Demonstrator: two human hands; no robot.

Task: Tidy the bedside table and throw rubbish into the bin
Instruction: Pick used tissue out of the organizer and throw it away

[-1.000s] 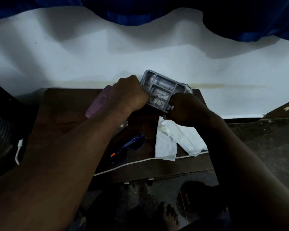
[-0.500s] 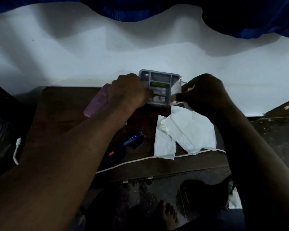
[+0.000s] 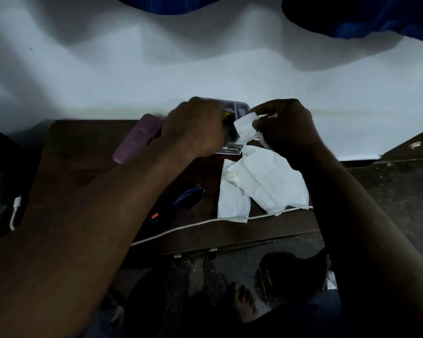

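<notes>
From the head camera, looking down in dim light: the left hand [image 3: 195, 128] is curled round the near side of a grey compartment tray [image 3: 239, 109] at the back edge of the tabletop [image 3: 88, 147]. It seems to be steadying the tray while the other hand picks through it. The right hand [image 3: 286, 128] is just beside the tray, with thumb and fingertips pinched on a white paper scrap [image 3: 244, 128] raised off the surface. I'd guess it is rubbish from one of the compartments.

Below that hand, a loose pile of white tissues [image 3: 266, 184] is spread on the right part of the tabletop, likely gathered there to be thrown out together. No bin shows anywhere in the view, so the carry to it is yet to come.

A small card marked OPEL [image 3: 231, 149] lies under the tray's near edge. A pink case [image 3: 137, 137] sticks out from behind the left wrist, and blue glasses [image 3: 181, 203] lie under the forearm. A white cable [image 3: 205, 224] runs along the front edge, touching the tissues. A bare foot [image 3: 244, 303] stands on the floor below.
</notes>
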